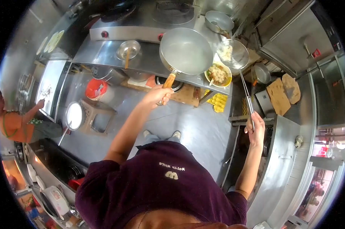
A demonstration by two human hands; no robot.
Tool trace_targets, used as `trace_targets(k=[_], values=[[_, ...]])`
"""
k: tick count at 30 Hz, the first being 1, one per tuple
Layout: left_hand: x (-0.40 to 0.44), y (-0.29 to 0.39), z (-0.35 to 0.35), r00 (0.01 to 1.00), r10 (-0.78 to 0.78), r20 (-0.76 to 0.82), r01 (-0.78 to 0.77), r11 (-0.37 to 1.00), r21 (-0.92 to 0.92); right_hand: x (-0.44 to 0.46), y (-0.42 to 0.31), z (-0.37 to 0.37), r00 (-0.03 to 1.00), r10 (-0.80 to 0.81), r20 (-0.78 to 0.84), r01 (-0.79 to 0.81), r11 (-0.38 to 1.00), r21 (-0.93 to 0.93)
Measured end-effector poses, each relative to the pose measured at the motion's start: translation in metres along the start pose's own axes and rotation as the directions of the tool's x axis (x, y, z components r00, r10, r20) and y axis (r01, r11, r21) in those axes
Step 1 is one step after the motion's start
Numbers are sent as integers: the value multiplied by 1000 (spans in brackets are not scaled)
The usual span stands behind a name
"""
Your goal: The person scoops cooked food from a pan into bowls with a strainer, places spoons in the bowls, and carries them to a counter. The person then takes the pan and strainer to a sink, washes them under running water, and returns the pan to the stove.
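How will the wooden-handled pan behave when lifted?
The pan should be stiff, as it looks metal. It may feel front-heavy: the left hand grips the wooden handle, with most of the bulk beyond. Held by one handle, it could twist sideways.

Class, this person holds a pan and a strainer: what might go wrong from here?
1. White food at the strainer, which the right hand holds by its long handle, might spill beside the bowl.
2. The pan, gripped by its wooden handle in the left hand, could tip or knock the nearby bowl.
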State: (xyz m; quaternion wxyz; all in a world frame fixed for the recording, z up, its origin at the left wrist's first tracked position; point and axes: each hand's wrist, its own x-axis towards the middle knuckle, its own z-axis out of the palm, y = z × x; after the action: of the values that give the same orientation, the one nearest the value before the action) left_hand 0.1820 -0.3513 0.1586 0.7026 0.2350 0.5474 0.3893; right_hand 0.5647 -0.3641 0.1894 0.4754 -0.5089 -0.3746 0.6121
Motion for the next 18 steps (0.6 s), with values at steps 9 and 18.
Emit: trace_targets(k=[9,18], values=[[-4,-3,-2,999,-7,46,8,1000,-6,32,98,-16,919,-391,-40,105,343,-933],[-21,-4,0,996,36,-82,-34,999,25,45,124,-27,789,-605,106,192,79,-978]])
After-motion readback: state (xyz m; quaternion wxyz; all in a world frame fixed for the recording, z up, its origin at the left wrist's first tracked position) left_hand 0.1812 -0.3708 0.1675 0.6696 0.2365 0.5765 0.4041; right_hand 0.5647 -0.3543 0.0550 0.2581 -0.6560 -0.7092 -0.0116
